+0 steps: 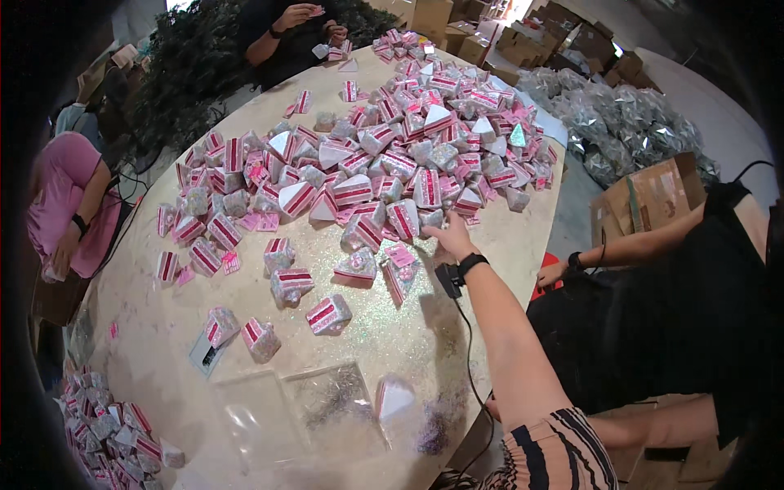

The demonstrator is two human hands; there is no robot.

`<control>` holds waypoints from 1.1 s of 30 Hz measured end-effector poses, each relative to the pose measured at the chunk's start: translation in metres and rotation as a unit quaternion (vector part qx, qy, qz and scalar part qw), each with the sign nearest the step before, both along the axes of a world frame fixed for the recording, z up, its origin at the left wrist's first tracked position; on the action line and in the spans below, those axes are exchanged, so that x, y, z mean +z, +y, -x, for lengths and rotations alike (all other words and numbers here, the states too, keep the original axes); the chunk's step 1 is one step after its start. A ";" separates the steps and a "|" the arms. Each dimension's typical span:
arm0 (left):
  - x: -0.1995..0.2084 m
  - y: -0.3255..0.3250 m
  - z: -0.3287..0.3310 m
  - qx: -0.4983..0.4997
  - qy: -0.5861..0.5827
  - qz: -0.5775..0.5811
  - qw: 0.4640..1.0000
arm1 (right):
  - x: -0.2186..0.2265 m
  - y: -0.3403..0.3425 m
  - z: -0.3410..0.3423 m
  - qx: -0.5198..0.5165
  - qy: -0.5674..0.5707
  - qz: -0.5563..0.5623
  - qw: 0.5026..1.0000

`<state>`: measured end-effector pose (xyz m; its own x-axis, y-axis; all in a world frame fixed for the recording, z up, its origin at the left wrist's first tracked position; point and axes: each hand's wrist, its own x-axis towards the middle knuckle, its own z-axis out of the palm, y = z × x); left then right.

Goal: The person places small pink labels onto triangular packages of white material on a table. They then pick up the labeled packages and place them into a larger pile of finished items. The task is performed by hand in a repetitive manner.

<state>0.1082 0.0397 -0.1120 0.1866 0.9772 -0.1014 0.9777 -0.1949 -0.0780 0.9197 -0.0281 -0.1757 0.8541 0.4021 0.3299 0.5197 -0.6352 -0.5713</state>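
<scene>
My right hand [452, 238] reaches over the table to the near edge of a large heap of cake-slice ornaments [354, 190]. Its thumb and fingers close around a small glittery cake-slice ornament [430, 219]. Pink-and-white layers show on most slices, with glittery rounded backs and pink tags. Just left of my hand lies a slice [403, 220] showing its striped side. Nearer to me, a slice with a pink tag [399, 273] rests on the glitter-strewn tabletop. A strap with a small dark device is around my right wrist. My left hand is out of view.
Clear plastic trays [335, 408] lie at the table's near side, beside a white-faced slice [394, 398] and loose glitter. More slices [114, 429] are heaped lower left. People stand around the table. Bagged silvery goods [612, 122] and a cardboard box [649, 196] are at right.
</scene>
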 end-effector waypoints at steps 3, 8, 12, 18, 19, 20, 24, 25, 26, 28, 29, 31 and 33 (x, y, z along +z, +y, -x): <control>0.004 -0.005 0.005 0.002 0.017 -0.005 1.000 | 0.015 0.025 0.018 -0.013 0.156 -0.062 0.986; 0.005 0.003 0.004 -0.015 0.031 0.003 0.999 | 0.021 -0.015 0.023 -0.040 0.252 -0.149 0.955; 0.002 -0.003 0.006 0.006 0.000 -0.015 1.000 | 0.053 -0.033 0.044 -0.042 0.396 -0.239 0.886; -0.005 0.000 0.008 -0.022 -0.021 -0.028 0.999 | 0.065 -0.067 0.077 -0.040 0.399 -0.218 0.890; -0.007 -0.001 0.011 -0.028 -0.022 -0.029 0.999 | 0.065 -0.075 0.081 -0.034 0.428 -0.193 0.882; -0.010 -0.001 0.011 -0.035 -0.024 -0.033 0.999 | 0.065 -0.083 0.084 -0.028 0.457 -0.168 0.873; -0.051 0.002 0.050 -0.202 0.066 -0.066 0.975 | 0.078 -0.088 0.122 0.070 0.549 -0.038 0.832; -0.059 -0.002 0.065 -0.218 0.071 -0.071 0.971 | 0.088 -0.082 0.139 0.108 0.556 -0.001 0.824; -0.045 -0.008 0.039 -0.008 -0.038 -0.095 0.995 | 0.096 -0.080 0.152 0.112 0.558 0.057 0.820; -0.033 0.002 0.018 -0.023 -0.076 -0.109 0.991 | 0.094 -0.093 0.180 0.134 0.580 0.128 0.793; -0.027 -0.002 0.016 -0.019 -0.094 -0.120 0.988 | 0.092 -0.092 0.192 0.156 0.588 0.167 0.776; -0.032 -0.003 0.029 -0.019 -0.112 -0.108 0.988 | 0.086 -0.096 0.223 0.169 0.600 0.163 0.765; -0.041 -0.002 0.045 -0.026 -0.122 -0.104 0.987 | 0.097 -0.102 0.256 0.172 0.575 0.097 0.794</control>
<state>0.0635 0.0380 -0.1530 0.2306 0.9608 0.1541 0.9616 -0.2492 0.1148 0.6634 -0.1303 -0.0790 0.3738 0.6243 -0.6859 -0.1135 -0.7032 -0.7019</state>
